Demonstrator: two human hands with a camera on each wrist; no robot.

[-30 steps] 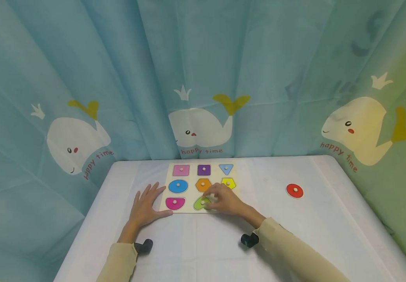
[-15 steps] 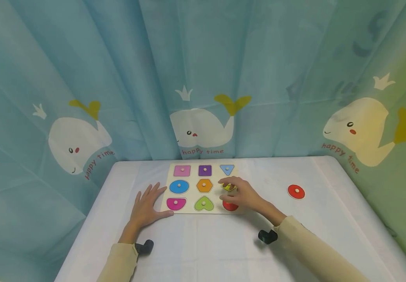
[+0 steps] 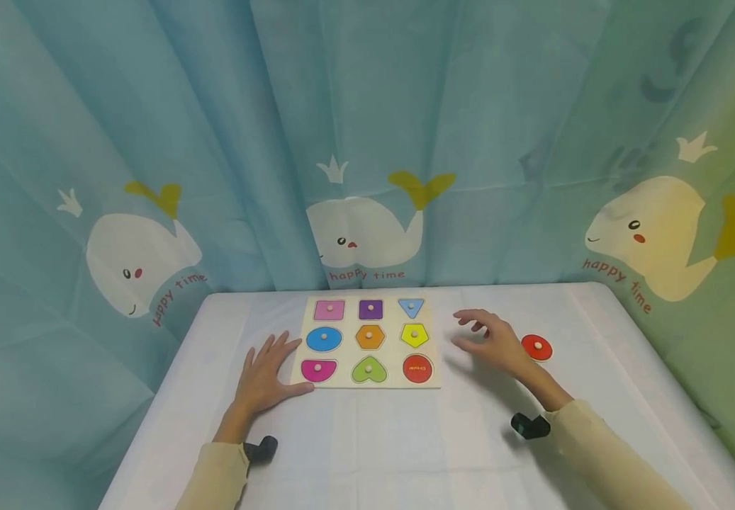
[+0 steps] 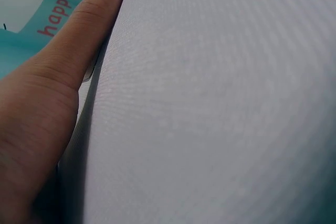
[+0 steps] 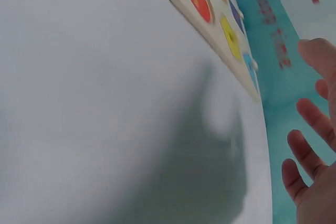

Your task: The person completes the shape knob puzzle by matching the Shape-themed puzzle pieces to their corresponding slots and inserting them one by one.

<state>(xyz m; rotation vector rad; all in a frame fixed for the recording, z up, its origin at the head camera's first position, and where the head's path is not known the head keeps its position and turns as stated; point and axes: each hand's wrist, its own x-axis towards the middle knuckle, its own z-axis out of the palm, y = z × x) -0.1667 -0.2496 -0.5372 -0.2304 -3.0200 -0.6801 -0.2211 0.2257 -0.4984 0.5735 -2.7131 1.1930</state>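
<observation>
A wooden shape puzzle board [image 3: 341, 354] lies on the table with several knobbed pieces in it, among them a green heart [image 3: 377, 372] and a yellow pentagon [image 3: 421, 341]. Its front right recess [image 3: 417, 368] is a red printed circle with no knobbed piece in it. My left hand [image 3: 264, 375] rests at the board's left edge, fingers spread, thumb at the front corner. To the right of the board my right hand [image 3: 495, 346] hovers over the table, fingers loosely bent and holding nothing. A red round knobbed piece [image 3: 534, 352] lies just beyond it, partly overlapped by the hand and wrist in the head view.
The table [image 3: 393, 446] has a white cloth. Behind and around it hangs a blue-green curtain [image 3: 501, 142] printed with whales. Black wrist cameras [image 3: 530, 426] sit at both cuffs.
My right hand has left the green heart and travelled right, off the board, toward the red round piece. The red recess it covered now shows. My left hand stays in place.
</observation>
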